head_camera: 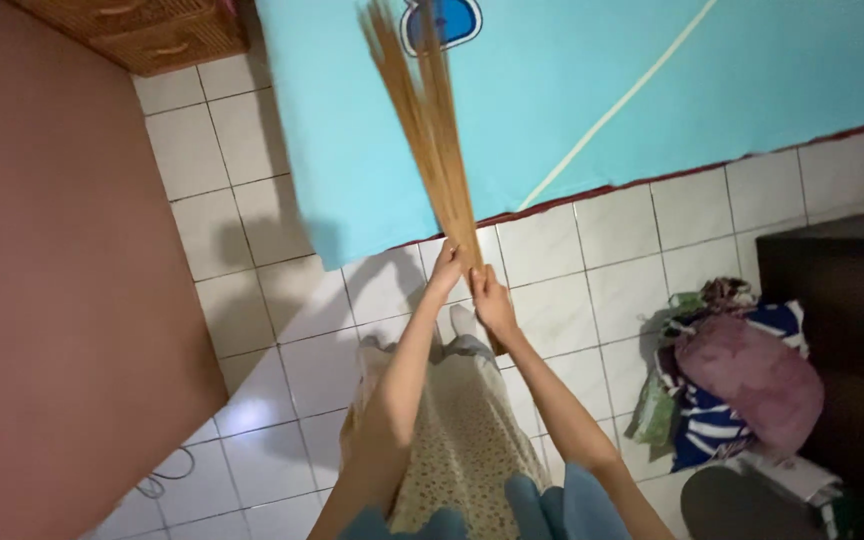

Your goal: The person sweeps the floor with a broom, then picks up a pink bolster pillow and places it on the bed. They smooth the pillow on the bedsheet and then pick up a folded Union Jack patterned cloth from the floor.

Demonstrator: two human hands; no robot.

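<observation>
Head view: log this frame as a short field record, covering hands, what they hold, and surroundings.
left hand: gripping the narrow end of the stick broom
right hand: gripping the same bundle just below
broom: bristles fanned over the turquoise sheet
floor: white tiles
right side: pile of clothes
top left: wicker drawers

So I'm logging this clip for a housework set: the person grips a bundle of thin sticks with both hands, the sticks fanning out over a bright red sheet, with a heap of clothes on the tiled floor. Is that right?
Not quite. The sheet is turquoise blue, not red; only a thin red edge shows along its border. The rest holds in the head view: left hand and right hand grip the stick bundle, and the heap of clothes lies on the tiled floor.
</observation>
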